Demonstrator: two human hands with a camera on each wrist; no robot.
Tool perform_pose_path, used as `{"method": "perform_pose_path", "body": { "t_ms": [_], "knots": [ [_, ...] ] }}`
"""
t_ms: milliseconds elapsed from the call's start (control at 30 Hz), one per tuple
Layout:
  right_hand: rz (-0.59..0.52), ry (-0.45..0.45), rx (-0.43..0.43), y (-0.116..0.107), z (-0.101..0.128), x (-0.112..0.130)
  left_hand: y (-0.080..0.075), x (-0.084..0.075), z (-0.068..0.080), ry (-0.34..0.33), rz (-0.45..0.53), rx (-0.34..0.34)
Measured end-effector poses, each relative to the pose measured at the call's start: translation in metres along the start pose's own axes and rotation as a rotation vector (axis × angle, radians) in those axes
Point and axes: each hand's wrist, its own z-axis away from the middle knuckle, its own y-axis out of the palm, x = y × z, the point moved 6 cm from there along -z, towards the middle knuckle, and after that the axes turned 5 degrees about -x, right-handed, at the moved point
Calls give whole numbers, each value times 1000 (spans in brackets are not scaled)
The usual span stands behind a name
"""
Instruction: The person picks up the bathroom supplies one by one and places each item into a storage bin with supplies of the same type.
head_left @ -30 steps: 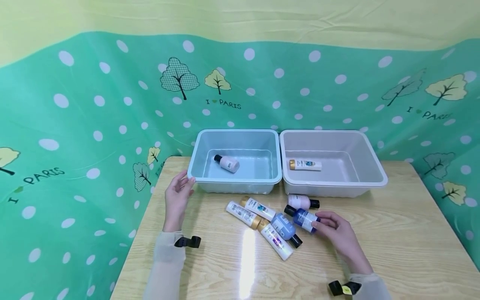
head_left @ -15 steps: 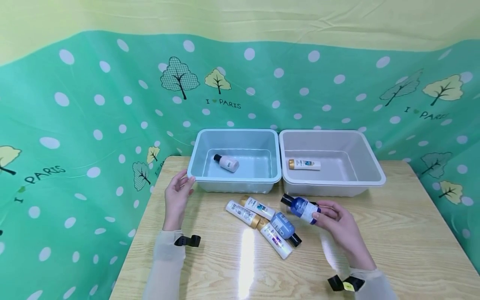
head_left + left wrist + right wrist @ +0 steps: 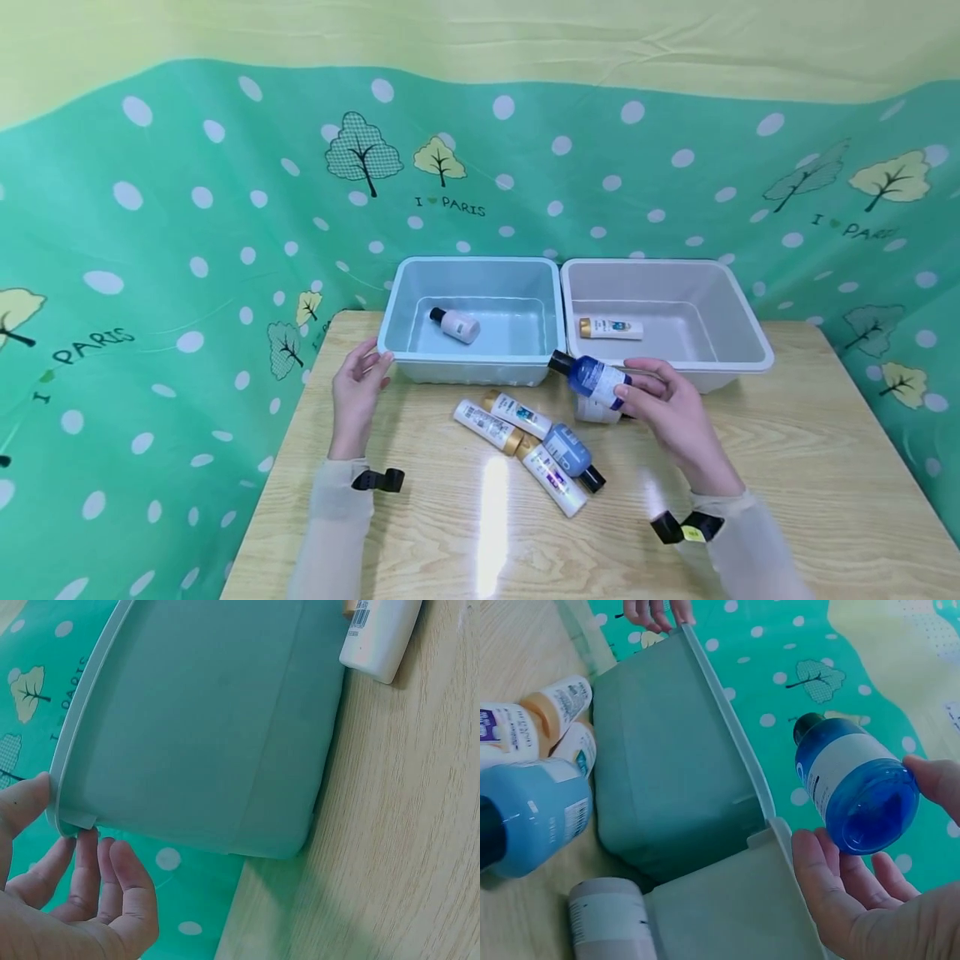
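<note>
My right hand (image 3: 660, 400) holds a dark blue bottle (image 3: 592, 377) with a black cap, lifted above the table near the gap between the two bins; the same bottle (image 3: 851, 787) shows in the right wrist view, gripped between thumb and fingers (image 3: 825, 885). My left hand (image 3: 360, 383) rests at the left front corner of the light blue bin (image 3: 390, 346), thumb and fingers (image 3: 97, 862) touching its rim (image 3: 64, 810). On the table lie a light blue bottle (image 3: 570, 450), several white tubes (image 3: 517, 415) and a white bottle (image 3: 596, 410).
The light blue bin holds a white bottle with a black cap (image 3: 455, 324). The white bin (image 3: 750, 358) to its right holds a white tube with a gold cap (image 3: 611, 328). A green dotted cloth (image 3: 187, 250) hangs behind and beside the wooden table (image 3: 825, 467).
My right hand picked the dark blue bottle up from the table and carried it up and left toward the bins. The left hand has stayed at the blue bin's corner.
</note>
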Motion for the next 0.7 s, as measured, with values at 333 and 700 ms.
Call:
{"method": "perform_pose_path", "body": {
  "t_ms": [333,700],
  "knots": [
    [78,24,32,23,-24,29,0,3,-1,-3,3,0],
    [-2,42,67,58,-62,49,1,3,-2,14,4,7]
  ]
}}
